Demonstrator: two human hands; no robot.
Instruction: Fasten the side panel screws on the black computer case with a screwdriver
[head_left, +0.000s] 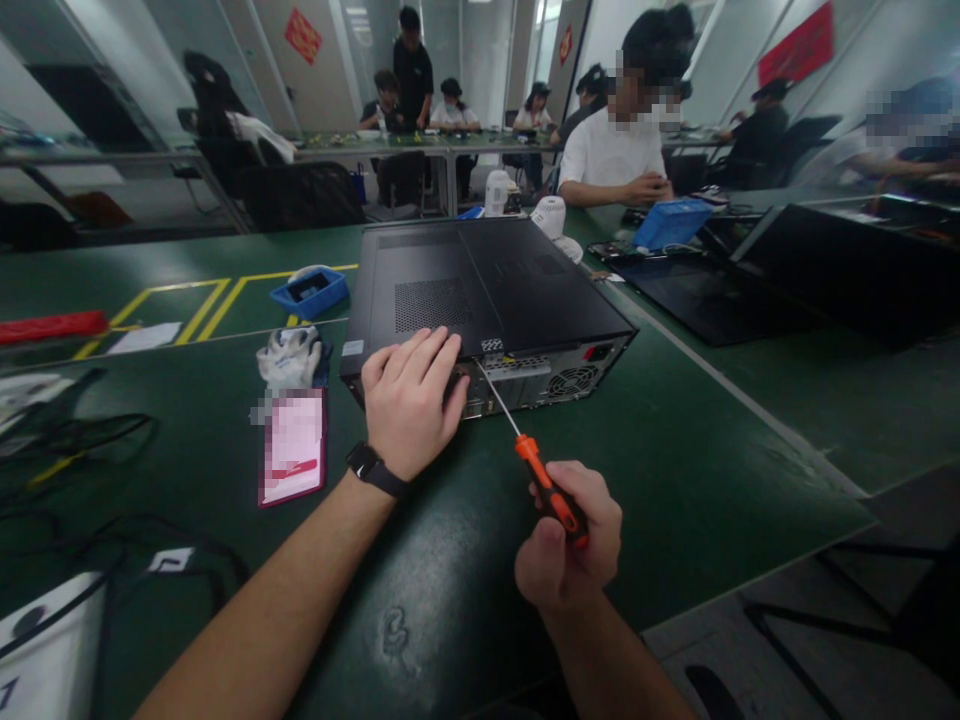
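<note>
A black desktop computer case [450,275] lies flat on the green table, its rear panel facing me. My left hand [416,405], wearing a black watch, rests on the near edge of its lid. The fingers lie stretched over the top, with the thumb lower by the rear panel. My right hand [577,530] is wrapped round the orange and black handle of a screwdriver [534,458]. The screwdriver's tip meets the upper rear edge of the case, just right of my left hand; what it touches there is too small to make out.
Left of the case are a blue tray [322,292], gloves [289,358] and a phone-like pink-edged item [294,450]. Cables [90,425] spread at far left. Opposite sits a person in a white shirt [611,155], near a blue box [670,225] and dark panels [712,300].
</note>
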